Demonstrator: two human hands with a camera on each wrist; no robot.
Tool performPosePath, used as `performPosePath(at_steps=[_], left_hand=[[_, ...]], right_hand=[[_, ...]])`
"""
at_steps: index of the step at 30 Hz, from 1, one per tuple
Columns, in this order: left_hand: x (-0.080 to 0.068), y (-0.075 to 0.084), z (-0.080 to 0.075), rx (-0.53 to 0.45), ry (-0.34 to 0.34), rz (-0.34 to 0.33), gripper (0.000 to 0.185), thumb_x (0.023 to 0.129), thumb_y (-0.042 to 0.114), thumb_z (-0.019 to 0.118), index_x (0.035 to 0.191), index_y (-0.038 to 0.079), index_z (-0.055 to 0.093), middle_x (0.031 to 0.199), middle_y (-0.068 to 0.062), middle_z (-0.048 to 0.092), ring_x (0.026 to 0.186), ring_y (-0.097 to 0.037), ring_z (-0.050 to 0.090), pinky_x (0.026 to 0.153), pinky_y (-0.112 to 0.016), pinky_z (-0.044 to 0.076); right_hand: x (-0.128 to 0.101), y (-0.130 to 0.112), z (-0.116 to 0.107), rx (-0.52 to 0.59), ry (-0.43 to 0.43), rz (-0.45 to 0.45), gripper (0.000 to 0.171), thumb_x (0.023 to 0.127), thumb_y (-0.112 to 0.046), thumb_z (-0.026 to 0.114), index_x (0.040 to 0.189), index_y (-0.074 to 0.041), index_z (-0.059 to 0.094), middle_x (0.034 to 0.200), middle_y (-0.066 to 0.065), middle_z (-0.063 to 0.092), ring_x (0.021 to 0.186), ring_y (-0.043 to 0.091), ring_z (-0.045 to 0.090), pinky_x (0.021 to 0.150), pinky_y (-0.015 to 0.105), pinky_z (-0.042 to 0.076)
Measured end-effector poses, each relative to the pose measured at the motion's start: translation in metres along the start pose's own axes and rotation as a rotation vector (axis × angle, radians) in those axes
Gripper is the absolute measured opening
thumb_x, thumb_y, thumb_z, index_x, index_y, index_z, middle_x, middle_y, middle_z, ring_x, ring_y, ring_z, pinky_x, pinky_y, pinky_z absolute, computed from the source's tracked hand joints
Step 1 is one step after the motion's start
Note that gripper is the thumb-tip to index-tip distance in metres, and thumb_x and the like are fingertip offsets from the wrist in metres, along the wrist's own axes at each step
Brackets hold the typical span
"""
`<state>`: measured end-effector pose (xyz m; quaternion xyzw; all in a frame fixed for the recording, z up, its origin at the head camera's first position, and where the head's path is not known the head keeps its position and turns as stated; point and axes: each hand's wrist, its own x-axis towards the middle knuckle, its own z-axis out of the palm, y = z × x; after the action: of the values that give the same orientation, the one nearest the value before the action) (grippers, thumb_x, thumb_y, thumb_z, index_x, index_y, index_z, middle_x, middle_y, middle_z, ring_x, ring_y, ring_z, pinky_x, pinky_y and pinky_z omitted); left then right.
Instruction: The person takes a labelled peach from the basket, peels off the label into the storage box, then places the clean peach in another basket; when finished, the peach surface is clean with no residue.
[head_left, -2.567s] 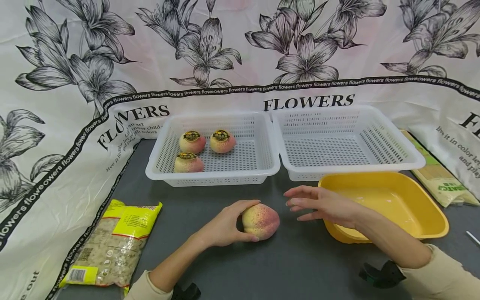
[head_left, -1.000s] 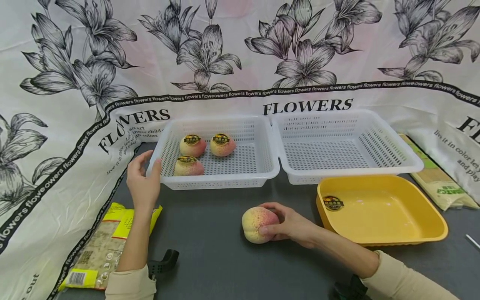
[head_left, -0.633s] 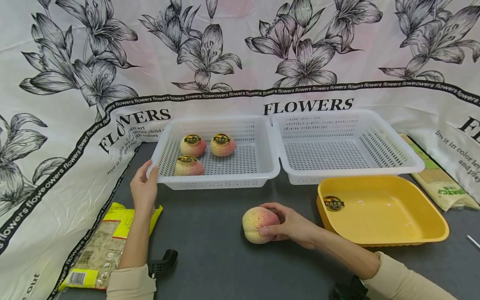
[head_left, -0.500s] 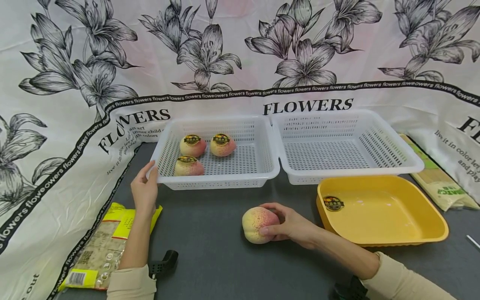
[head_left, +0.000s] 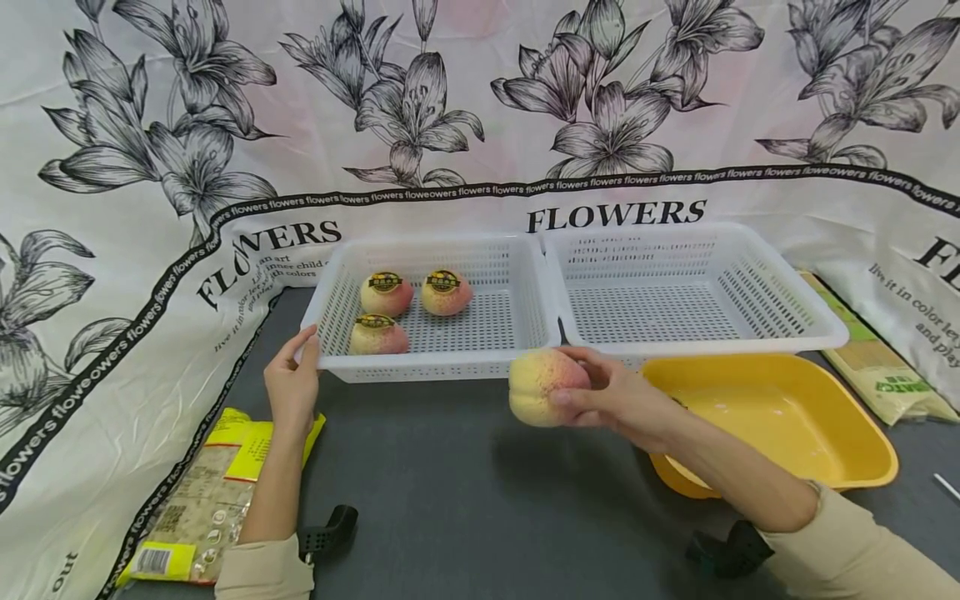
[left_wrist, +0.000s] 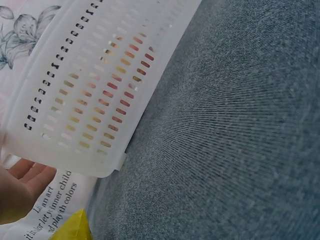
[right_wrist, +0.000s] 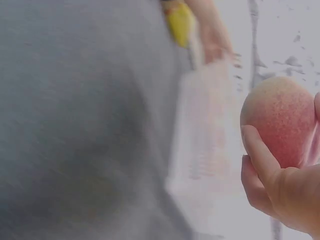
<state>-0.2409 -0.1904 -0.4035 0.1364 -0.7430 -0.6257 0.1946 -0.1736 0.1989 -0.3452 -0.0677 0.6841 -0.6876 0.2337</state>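
Observation:
My right hand (head_left: 626,407) grips a yellow-and-pink peach (head_left: 536,390), raised over the grey table just in front of the left white basket (head_left: 491,321). In the right wrist view the fingers (right_wrist: 262,155) wrap round the peach's side. At that basket's front left corner, my left hand (head_left: 292,390) holds the rim between thumb and fingers; the left wrist view shows the hand (left_wrist: 20,192) at the corner, partly hidden behind it. Inside the basket sit a back left peach (head_left: 386,294), a back right peach (head_left: 446,293) and a front peach (head_left: 378,335), each with a black-and-gold label.
A second white basket (head_left: 645,312) stands right of the first, with a yellow basin (head_left: 787,417) in front of it. A yellow-labelled bag (head_left: 198,500) lies under the left forearm. A green-topped packet (head_left: 892,367) and a white stick (head_left: 947,486) are far right.
The right hand has lifted the peach off the table, up and slightly right. Earlier the left hand let go of the peach and moved to the basket corner. A label appeared in the basin.

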Motion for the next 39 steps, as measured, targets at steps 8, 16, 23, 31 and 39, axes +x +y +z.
performPosePath(at_steps=[8,16,23,31,39], left_hand=[[0.001,0.000,-0.003,-0.018,-0.005,0.033,0.037,0.099,0.027,0.052,0.130,0.008,0.060,0.130,-0.011,0.055,0.089,-0.011,0.054,0.066,-0.017,0.043],[0.000,-0.003,-0.005,0.010,-0.012,0.019,0.038,0.099,0.029,0.052,0.130,0.010,0.060,0.127,-0.009,0.055,0.083,-0.011,0.051,0.061,-0.017,0.040],[-0.002,-0.004,-0.006,-0.004,-0.021,0.038,0.037,0.099,0.027,0.052,0.130,0.008,0.060,0.122,-0.011,0.056,0.076,-0.010,0.049,0.057,-0.017,0.037],[-0.003,-0.004,-0.005,0.005,-0.023,0.034,0.038,0.099,0.029,0.052,0.129,0.009,0.060,0.111,-0.011,0.057,0.071,-0.012,0.048,0.056,-0.017,0.036],[0.000,-0.004,-0.005,-0.006,-0.032,0.055,0.037,0.099,0.027,0.052,0.129,0.007,0.060,0.115,-0.014,0.058,0.068,-0.010,0.047,0.054,-0.018,0.034]], right_hand=[[0.011,-0.057,-0.045,0.052,0.104,-0.143,0.057,0.095,-0.014,0.060,0.143,-0.011,0.031,0.130,0.015,0.035,0.109,0.029,0.048,0.088,0.039,0.049],[0.053,-0.058,-0.098,0.035,0.283,-0.021,0.080,0.091,-0.027,0.065,0.153,-0.012,0.016,0.131,0.008,0.033,0.116,0.027,0.040,0.095,0.041,0.042],[0.087,-0.039,-0.119,0.112,0.375,0.115,0.085,0.092,-0.025,0.065,0.152,-0.005,0.009,0.143,0.015,0.023,0.125,0.030,0.032,0.099,0.044,0.038],[0.108,-0.030,-0.129,-0.012,0.399,0.175,0.077,0.093,-0.024,0.064,0.149,0.002,0.017,0.147,0.022,0.019,0.123,0.035,0.032,0.102,0.046,0.035],[0.121,-0.020,-0.136,-0.003,0.368,0.179,0.070,0.092,-0.018,0.065,0.147,-0.003,0.025,0.151,0.022,0.014,0.130,0.037,0.026,0.102,0.051,0.033]])
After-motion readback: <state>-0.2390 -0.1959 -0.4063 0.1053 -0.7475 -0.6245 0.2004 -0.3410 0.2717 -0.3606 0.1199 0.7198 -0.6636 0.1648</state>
